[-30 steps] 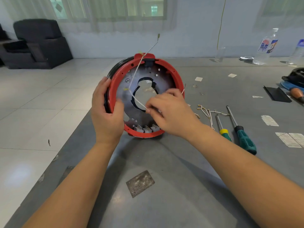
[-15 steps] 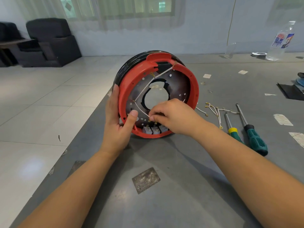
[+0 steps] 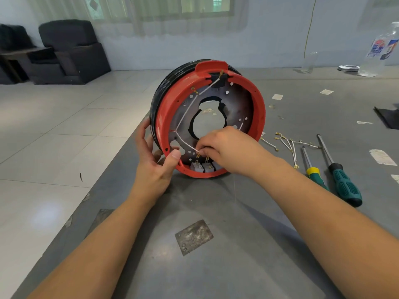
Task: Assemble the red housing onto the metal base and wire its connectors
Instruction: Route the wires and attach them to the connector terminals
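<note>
The left hand [image 3: 155, 167] grasps the round red plastic housing [image 3: 258, 108] at about eight o'clock on its rim: the thumb lies curled over the front edge while the fingers wrap behind, against the black band [image 3: 164, 91] that runs around the back of the ring. Its forearm comes up from the lower left, wrist bent slightly inward. The right hand [image 3: 226, 148] reaches inside the ring near six o'clock, fingers curled and pinching the end of a thin white wire [image 3: 185, 143] just above a row of small grey connector blocks [image 3: 203, 167] seated at the bottom of the rim. That wire runs up along the nine o'clock side toward a black notch at twelve o'clock. The right forearm enters from the lower right, wrist dropped toward the blocks. The housing stands upright on its edge on the grey worktable [image 3: 216, 266], tilted a little, with the dark perforated metal base plate [image 3: 234, 98] set inside it, a large cut-out at its centre. At three o'clock from the housing lie loose white wires with brass terminals [image 3: 289, 145] and two green-handled screwdrivers [image 3: 343, 184] on the table.
</note>
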Action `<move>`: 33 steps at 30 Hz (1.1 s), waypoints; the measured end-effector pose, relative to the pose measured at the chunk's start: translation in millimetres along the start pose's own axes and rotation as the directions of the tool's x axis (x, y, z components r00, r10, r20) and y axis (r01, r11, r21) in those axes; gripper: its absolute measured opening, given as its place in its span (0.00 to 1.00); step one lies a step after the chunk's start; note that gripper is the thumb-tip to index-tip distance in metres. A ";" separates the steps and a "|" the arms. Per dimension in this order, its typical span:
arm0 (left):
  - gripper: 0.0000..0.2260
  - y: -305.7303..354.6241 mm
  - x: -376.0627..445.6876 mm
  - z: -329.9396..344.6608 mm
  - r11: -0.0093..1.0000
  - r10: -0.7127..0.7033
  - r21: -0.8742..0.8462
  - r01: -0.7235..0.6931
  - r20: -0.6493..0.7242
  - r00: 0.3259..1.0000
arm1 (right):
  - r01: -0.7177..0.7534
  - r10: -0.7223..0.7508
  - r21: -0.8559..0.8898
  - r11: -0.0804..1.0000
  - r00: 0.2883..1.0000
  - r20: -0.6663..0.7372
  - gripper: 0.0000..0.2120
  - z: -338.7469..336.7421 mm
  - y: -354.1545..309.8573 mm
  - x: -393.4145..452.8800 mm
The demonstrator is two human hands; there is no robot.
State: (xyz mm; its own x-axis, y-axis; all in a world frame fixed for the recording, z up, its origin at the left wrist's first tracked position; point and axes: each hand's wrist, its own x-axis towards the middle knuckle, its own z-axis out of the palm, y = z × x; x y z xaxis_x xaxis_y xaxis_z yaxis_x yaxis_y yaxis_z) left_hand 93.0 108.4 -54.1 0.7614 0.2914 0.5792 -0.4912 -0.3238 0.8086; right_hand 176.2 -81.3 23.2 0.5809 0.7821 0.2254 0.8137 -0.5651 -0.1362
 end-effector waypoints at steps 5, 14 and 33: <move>0.42 -4.6 -1.4 -4.0 0.998 -0.045 -0.039 0.047 0.057 0.997 | -0.017 0.000 -0.119 0.993 0.990 -0.140 0.10 6.1 2.7 -4.3; 0.57 -9.5 0.4 -11.4 0.990 -0.113 -0.058 0.125 0.177 0.978 | -0.028 0.005 -0.120 0.992 0.982 -0.186 0.12 16.3 3.6 -5.4; 0.59 -13.9 0.8 -12.0 0.996 -0.075 -0.027 0.083 0.214 0.974 | 0.012 -0.041 -0.115 0.993 0.968 -0.248 0.13 24.5 5.6 -7.4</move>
State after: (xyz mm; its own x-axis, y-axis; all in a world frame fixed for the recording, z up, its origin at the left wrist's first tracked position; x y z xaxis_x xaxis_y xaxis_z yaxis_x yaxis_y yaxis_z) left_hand 95.3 124.0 -63.6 0.8690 0.1155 0.4811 -0.4378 -0.2737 0.8564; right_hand 176.9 -83.8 -2.9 0.5241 0.7151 0.4626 0.8131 -0.5818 -0.0218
